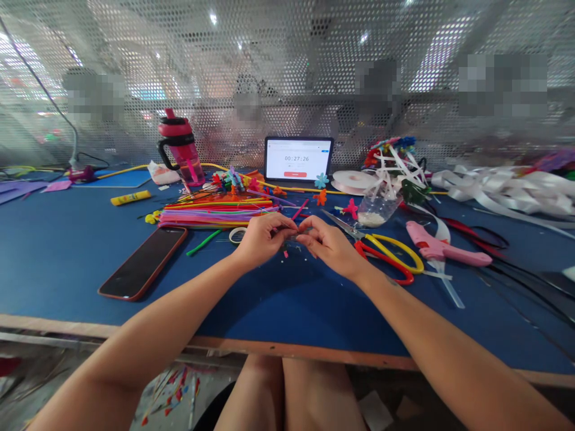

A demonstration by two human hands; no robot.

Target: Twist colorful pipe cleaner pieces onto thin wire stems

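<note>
My left hand [268, 237] and my right hand [326, 242] meet over the middle of the blue table, fingertips pinched together. Whatever lies between the fingers is thin and small, and I cannot make out its kind. Tiny pink and white scraps [286, 254] rest on the table just below the fingertips. Left of my left hand are a roll of tape [238, 236] and a green pipe cleaner [204, 242]. Behind it lies a bundle of coloured pipe cleaners [215, 214]. Scissors [390, 254] with red and yellow handles lie beside my right hand.
A phone [144, 263] lies at left, with a glue stick [130, 197] and a pink bottle [182, 149] behind. A tablet [299, 159] showing a timer stands at the back. A pink glue gun [444, 245], cables, a ribbon spool [354, 181] and white ribbon [507, 191] occupy the right.
</note>
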